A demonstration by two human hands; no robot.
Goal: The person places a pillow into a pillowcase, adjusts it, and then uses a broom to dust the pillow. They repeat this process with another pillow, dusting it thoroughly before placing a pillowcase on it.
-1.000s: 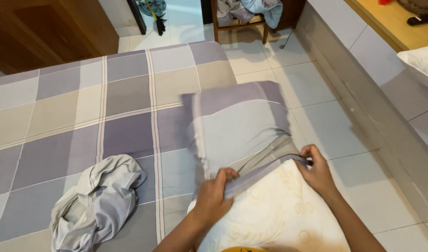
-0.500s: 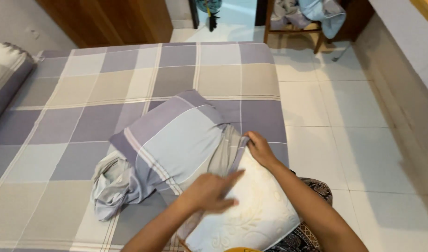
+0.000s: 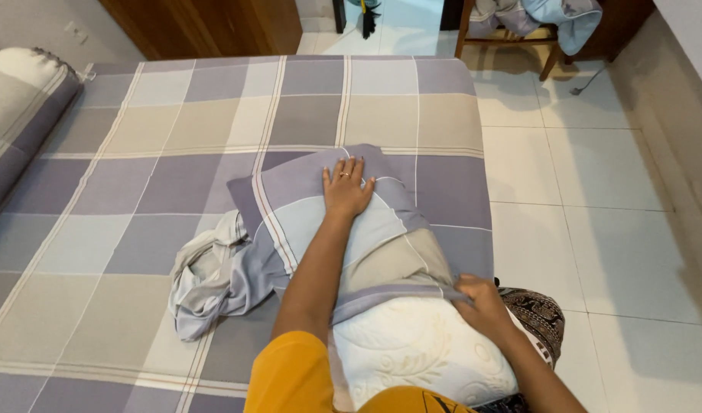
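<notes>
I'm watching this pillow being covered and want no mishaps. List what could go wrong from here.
1. The pillowcase covers only part of the white pillow; the right hand grips just one spot of its open edge, so the fabric may bunch.
2. The pillow lies at the bed edge and could slide to the floor.

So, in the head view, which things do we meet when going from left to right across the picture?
Bolster → crumpled cloth → left hand on the pillowcase → right hand at the pillowcase's open edge → tiled floor.
</notes>
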